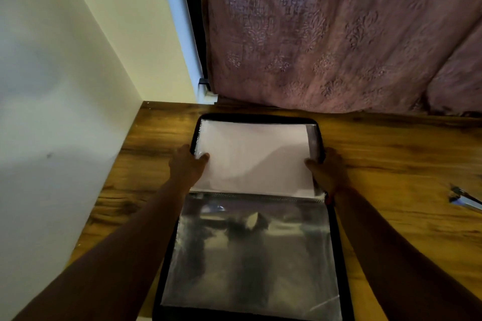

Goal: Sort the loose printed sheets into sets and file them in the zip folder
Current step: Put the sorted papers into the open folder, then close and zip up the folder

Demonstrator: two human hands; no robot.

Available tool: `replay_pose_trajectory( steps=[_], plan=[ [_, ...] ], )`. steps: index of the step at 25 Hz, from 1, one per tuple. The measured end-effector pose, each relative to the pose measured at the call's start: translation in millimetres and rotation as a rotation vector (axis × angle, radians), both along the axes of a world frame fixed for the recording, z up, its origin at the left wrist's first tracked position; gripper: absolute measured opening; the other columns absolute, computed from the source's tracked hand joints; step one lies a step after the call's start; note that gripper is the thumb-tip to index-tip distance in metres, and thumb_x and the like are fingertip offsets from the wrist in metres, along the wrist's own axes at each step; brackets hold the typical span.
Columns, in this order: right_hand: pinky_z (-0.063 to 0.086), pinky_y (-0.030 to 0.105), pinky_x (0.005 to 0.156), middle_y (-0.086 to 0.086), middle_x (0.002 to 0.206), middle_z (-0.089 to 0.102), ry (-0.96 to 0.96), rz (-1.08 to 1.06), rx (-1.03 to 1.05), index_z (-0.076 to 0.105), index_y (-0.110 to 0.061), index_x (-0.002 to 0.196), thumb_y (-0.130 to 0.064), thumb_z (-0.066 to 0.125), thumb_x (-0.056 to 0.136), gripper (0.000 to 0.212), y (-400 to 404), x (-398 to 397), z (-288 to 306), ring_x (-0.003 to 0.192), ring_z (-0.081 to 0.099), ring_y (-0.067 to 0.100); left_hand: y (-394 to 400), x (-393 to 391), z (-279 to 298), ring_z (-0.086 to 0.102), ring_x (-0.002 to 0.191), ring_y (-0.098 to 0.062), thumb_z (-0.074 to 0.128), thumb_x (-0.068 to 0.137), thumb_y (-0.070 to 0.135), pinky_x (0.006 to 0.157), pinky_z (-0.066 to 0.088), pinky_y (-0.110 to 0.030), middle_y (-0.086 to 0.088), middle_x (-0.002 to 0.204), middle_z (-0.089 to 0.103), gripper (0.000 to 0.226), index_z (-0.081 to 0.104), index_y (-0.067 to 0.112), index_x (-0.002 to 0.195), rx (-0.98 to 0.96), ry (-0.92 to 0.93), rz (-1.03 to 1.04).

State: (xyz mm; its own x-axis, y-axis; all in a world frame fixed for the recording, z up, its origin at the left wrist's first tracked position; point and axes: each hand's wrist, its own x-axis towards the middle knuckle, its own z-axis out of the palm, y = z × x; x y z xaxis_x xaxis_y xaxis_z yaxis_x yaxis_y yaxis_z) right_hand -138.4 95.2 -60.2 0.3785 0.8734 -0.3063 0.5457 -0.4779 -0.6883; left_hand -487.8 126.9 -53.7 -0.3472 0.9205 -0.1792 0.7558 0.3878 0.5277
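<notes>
The folder (250,216) lies open on the desk (391,177) at frame centre. Both hands, left hand (186,165) and right hand (327,168), pinch the sheets' (253,156) side edges over the upper half, probably to square them into a sleeve.

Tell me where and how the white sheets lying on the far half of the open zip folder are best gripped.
By the two side edges, as both hands do now. The white sheets lie flat on the far half of the zip folder, so probably slide fingers under and pinch with thumbs on top: left hand from the left edge, right hand from the right, both nearer the spine.
</notes>
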Motion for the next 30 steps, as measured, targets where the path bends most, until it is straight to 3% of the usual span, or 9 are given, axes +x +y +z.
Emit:
replay_pose_trajectory(
  steps=[6,9,14,16,19,23,25,28,30],
  plan=[
    [0.054,0.051,0.088,0.011,0.115,0.065,0.255,-0.148,0.000,0.058,-0.005,0.123,-0.024,0.078,0.077,0.053,15.3,19.3,14.4,0.099,0.062,0.035,8.4,-12.5,1.9,0.068,0.089,-0.034,0.080,0.080,0.025,0.084,0.057,-0.048,-0.015,0.104,0.071,0.038,0.067,0.003,0.108,-0.140,-0.433,0.102],
    [0.056,0.042,0.075,0.017,0.101,0.070,0.335,-0.209,0.091,0.068,-0.002,0.104,-0.007,0.078,0.075,0.032,11.9,30.9,29.0,0.091,0.067,0.037,8.7,-3.1,15.1,0.070,0.089,-0.031,0.081,0.079,0.022,0.081,0.058,-0.050,-0.010,0.102,0.071,0.031,0.065,0.011,0.103,0.002,-0.527,0.070],
    [0.056,0.025,0.062,0.010,0.097,0.067,0.327,-0.298,0.418,0.060,-0.006,0.109,0.001,0.076,0.074,0.039,3.5,42.2,79.5,0.081,0.067,0.027,4.4,24.2,54.1,0.066,0.091,-0.021,0.083,0.077,0.019,0.077,0.058,-0.040,-0.004,0.104,0.067,0.040,0.055,0.020,0.106,0.295,-0.550,-0.022],
    [0.053,0.020,0.069,0.003,0.096,0.065,0.334,-0.231,0.553,0.058,-0.012,0.109,0.006,0.071,0.074,0.041,-15.0,47.0,90.5,0.082,0.065,0.007,-7.9,27.6,61.6,0.065,0.089,-0.018,0.081,0.077,0.017,0.078,0.057,-0.039,-0.002,0.099,0.067,0.037,0.057,0.021,0.105,0.395,-0.521,-0.112],
    [0.051,0.044,0.093,0.012,0.102,0.063,0.227,-0.136,0.585,0.060,-0.004,0.107,-0.007,0.065,0.072,0.036,-53.9,62.9,73.4,0.089,0.062,0.009,-40.1,19.3,45.4,0.064,0.088,-0.013,0.072,0.069,0.018,0.086,0.054,-0.047,0.008,0.092,0.066,0.029,0.062,0.024,0.096,0.437,-0.613,-0.237],
    [0.048,0.026,0.094,0.014,0.125,0.059,0.352,-0.057,0.509,0.062,0.000,0.115,0.004,0.056,0.089,0.027,-120.9,63.1,49.4,0.109,0.061,0.014,-87.1,3.7,29.5,0.053,0.119,-0.029,0.061,0.081,0.033,0.100,0.045,-0.038,0.015,0.119,0.053,0.030,0.063,0.041,0.109,0.381,-0.326,-0.523],
    [0.046,0.019,0.098,0.002,0.133,0.058,0.365,0.040,0.423,0.060,-0.012,0.126,-0.020,0.062,0.091,0.036,-153.2,62.6,49.4,0.120,0.057,0.015,-104.5,-7.3,18.6,0.039,0.137,-0.025,0.063,0.089,0.026,0.108,0.037,-0.033,0.010,0.151,0.034,0.053,0.048,0.035,0.139,0.156,0.006,-0.700],
    [0.039,0.035,0.108,-0.016,0.139,0.053,0.012,0.275,0.214,0.056,-0.041,0.133,-0.056,0.059,0.089,0.046,-177.9,72.2,31.9,0.127,0.051,0.007,-124.2,-20.6,11.9,0.030,0.143,-0.025,0.061,0.089,0.013,0.109,0.040,-0.038,0.004,0.165,-0.010,0.089,0.005,0.030,0.157,-0.022,0.439,-0.856],
    [0.029,0.030,0.113,-0.017,0.149,0.039,-0.175,0.423,0.091,0.045,-0.045,0.139,-0.028,0.056,0.097,0.047,-183.9,86.3,26.2,0.137,0.039,0.008,-124.9,-21.4,13.8,0.035,0.141,-0.025,0.054,0.090,0.005,0.103,0.045,-0.036,0.005,0.164,-0.013,0.088,0.004,0.029,0.157,-0.058,0.430,-0.852]
  ],
)
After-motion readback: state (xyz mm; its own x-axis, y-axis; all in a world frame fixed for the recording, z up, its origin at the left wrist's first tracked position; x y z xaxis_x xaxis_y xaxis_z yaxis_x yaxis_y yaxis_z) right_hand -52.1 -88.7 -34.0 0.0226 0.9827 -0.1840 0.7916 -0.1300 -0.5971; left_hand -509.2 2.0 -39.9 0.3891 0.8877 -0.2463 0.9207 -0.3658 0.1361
